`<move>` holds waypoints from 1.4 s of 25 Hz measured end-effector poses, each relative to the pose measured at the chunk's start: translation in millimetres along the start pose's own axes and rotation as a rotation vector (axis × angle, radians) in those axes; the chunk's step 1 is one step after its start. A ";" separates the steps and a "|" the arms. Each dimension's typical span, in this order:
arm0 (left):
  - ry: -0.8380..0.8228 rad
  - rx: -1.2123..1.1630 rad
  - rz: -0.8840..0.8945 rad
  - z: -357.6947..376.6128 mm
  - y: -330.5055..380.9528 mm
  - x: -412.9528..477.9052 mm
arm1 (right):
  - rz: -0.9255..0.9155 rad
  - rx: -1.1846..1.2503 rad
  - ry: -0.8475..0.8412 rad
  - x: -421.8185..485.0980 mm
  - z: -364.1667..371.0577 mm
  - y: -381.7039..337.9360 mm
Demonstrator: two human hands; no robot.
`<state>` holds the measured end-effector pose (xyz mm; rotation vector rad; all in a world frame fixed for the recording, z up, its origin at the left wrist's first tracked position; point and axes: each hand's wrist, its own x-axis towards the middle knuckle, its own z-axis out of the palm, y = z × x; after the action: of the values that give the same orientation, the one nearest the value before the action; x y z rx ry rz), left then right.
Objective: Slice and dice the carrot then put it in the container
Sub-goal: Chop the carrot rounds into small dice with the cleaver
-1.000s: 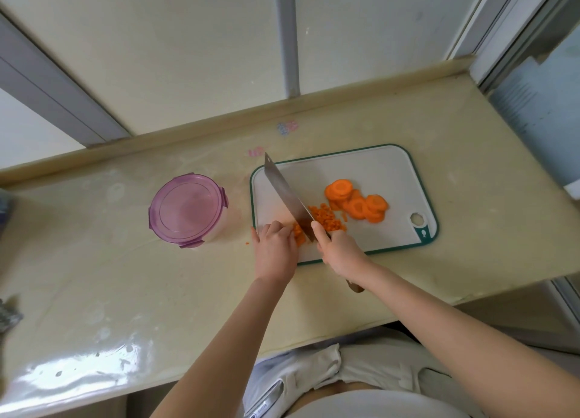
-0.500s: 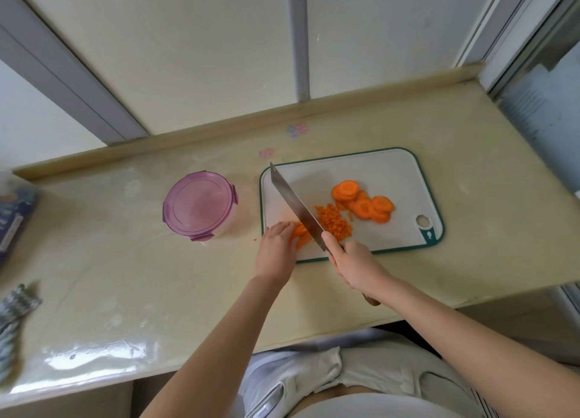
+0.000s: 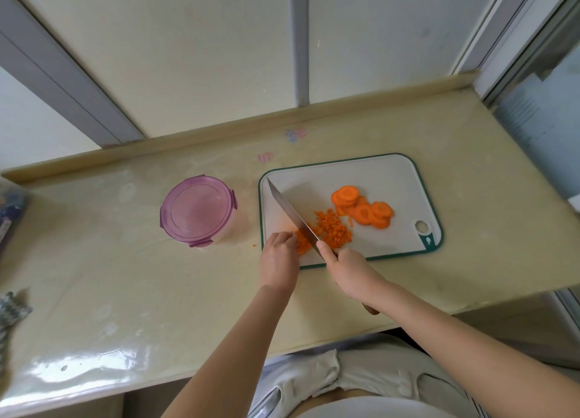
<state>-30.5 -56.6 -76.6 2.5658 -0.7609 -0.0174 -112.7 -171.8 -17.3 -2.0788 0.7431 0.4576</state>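
Right hand (image 3: pixel 348 270): grip clasps the knife (image 3: pixel 292 216). Left hand (image 3: pixel 279 254): grip pins carrot strips (image 3: pixel 303 241) on the cutting board (image 3: pixel 392 179), beside diced carrot (image 3: pixel 332 232) and uncut slices (image 3: pixel 364 210). Recommended: fingertips tucked back, cuts narrow and even. The container (image 3: pixel 197 210) stands lidded on the surface.

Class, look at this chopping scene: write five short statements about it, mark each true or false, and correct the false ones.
1. The right hand grips the knife. True.
2. The container is open. False: its purple lid is on.
3. The round carrot slices lie on the cutting board. True.
4. The container stands on the cutting board. False: it stands on the countertop, left of the board.
5. The left hand lies idle on the countertop. False: it holds carrot pieces beside the blade.
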 end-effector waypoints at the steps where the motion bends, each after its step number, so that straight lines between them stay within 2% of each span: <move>1: -0.005 -0.009 -0.003 -0.8 0.7 0.1 | 0.006 -0.042 0.001 0.4 0.4 -1.5; 6: 0.008 -0.011 0.017 -0.5 -1.8 -0.2 | -0.001 -0.065 -0.018 6.0 3.4 -1.4; 11: 0.063 0.055 0.046 2.6 -4.1 0.4 | -0.015 -0.104 0.033 14.9 14.7 -0.6; 17: 0.079 0.069 0.066 4.7 -3.2 -5.7 | 0.000 -0.026 0.048 17.6 8.6 1.1; 20: -0.021 0.035 0.038 3.3 -4.0 -7.6 | -0.005 0.032 0.034 20.7 7.8 5.3; 23: -0.193 0.020 -0.004 -4.8 -5.2 -8.5 | 0.080 0.251 -0.009 22.0 1.8 8.3; 25: -0.202 0.016 -0.006 -6.8 -5.9 -10.0 | 0.117 0.339 -0.030 18.8 -2.4 8.0; 31: -0.194 -0.013 -0.013 -4.9 -6.6 -9.9 | 0.061 0.259 0.034 18.0 3.8 8.6; 35: -0.181 -0.041 -0.012 -3.7 -8.3 -9.0 | 0.064 0.299 0.057 16.0 0.0 12.7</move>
<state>-33.4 -44.3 -77.9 2.5544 -0.8019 -0.2693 -108.9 -183.0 -34.0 -1.7986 0.8584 0.3018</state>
